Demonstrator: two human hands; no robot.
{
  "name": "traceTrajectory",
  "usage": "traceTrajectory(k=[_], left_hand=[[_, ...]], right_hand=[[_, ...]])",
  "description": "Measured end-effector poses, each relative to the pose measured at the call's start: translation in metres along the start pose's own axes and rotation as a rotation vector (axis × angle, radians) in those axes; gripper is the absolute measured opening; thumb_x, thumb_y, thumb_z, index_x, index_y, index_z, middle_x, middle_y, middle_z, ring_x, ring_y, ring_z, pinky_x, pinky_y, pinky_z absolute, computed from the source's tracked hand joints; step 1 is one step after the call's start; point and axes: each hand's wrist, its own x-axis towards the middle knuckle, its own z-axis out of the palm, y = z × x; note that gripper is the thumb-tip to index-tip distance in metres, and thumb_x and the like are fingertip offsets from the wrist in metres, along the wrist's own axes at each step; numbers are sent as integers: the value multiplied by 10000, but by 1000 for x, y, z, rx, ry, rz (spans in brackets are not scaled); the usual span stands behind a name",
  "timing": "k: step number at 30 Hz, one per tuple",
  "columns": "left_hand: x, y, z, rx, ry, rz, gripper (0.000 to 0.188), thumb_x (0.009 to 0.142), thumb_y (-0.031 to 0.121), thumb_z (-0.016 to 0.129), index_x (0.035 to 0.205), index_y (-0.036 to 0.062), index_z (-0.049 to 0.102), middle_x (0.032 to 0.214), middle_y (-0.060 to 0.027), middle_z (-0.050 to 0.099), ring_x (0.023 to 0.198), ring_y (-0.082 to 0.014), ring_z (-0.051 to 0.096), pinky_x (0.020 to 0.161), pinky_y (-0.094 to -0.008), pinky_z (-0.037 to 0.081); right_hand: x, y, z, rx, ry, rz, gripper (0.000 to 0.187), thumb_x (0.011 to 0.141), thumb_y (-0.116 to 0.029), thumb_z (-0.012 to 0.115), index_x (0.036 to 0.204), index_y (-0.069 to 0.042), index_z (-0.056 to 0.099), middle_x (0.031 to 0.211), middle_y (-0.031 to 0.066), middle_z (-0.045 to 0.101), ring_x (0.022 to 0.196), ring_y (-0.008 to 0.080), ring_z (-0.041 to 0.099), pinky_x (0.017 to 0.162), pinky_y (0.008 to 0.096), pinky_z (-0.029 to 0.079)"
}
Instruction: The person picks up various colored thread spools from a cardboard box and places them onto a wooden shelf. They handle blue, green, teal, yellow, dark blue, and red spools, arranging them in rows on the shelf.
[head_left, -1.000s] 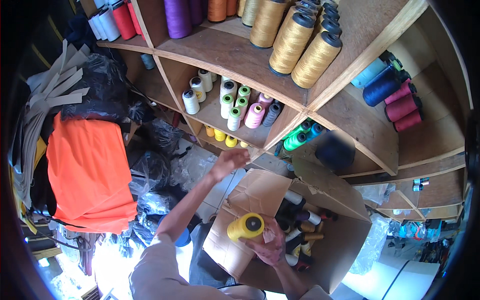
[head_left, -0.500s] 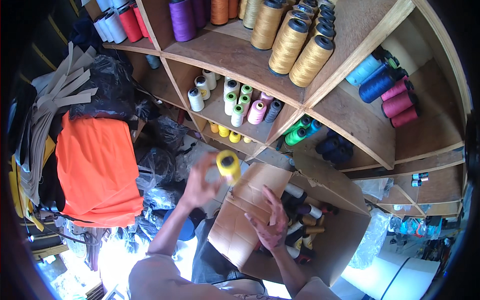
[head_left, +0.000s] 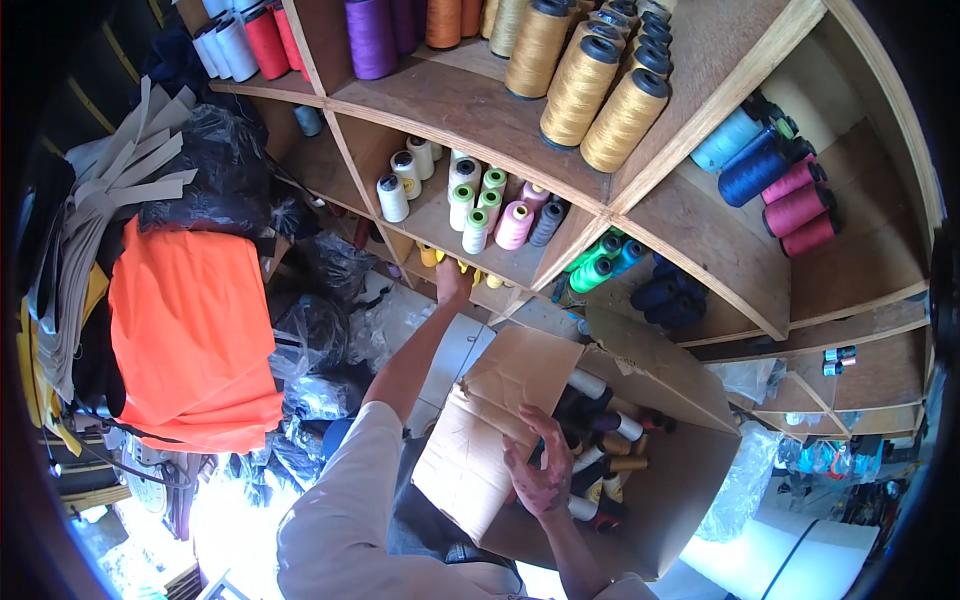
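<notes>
My left hand [head_left: 453, 282] reaches forward into a low shelf compartment, among yellow thread spools [head_left: 478, 274]. Its fingers are mostly hidden there, so whether it still grips a spool does not show. My right hand [head_left: 541, 468] holds nothing; its fingers are apart and curved above the opening of a cardboard box [head_left: 690, 505]. The box stands tilted in front of me, with one broad flap [head_left: 490, 415] folded out to the left. Inside lie several thread spools, among them a white one [head_left: 587, 383] and a brown one [head_left: 628, 463].
A wooden shelf [head_left: 470, 130] spans the far side, holding gold spools [head_left: 625, 120], purple spools [head_left: 372, 40] and green spools [head_left: 590, 273]. Orange fabric [head_left: 190, 335] and black plastic bags [head_left: 205, 170] lie at left. A white roll [head_left: 800, 550] lies at lower right.
My left hand has moved forward from beside the box flap to the low compartment, where the yellow spool it carried can no longer be told apart. My right hand has shifted slightly, still over the box.
</notes>
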Motion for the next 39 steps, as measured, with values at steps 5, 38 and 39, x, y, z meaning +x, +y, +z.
traceTrajectory(k=[5,38,39], left_hand=[[6,-7,19,77,-104,-89,304,798,158,721,1057,14,651,1005,-238,673,936,-420,641,798,-488,528],[29,-10,3,314,-320,18,488,796,290,742,1226,109,600,1138,-175,662,1024,-357,644,861,-433,537],[20,9,-5,339,-370,1,498,789,293,750,1219,92,600,1121,-194,663,1020,-360,644,856,-434,538]], right_hand=[[-7,5,0,29,17,-14,413,796,-11,736,1172,-3,568,1219,171,605,1120,315,601,948,390,490],[-24,6,-24,7,-1,104,420,816,-101,754,1190,-48,569,1226,117,613,1103,233,599,867,340,494],[-29,6,-27,-9,5,138,413,820,-104,751,1188,-50,571,1219,114,615,1098,231,600,864,341,495]])
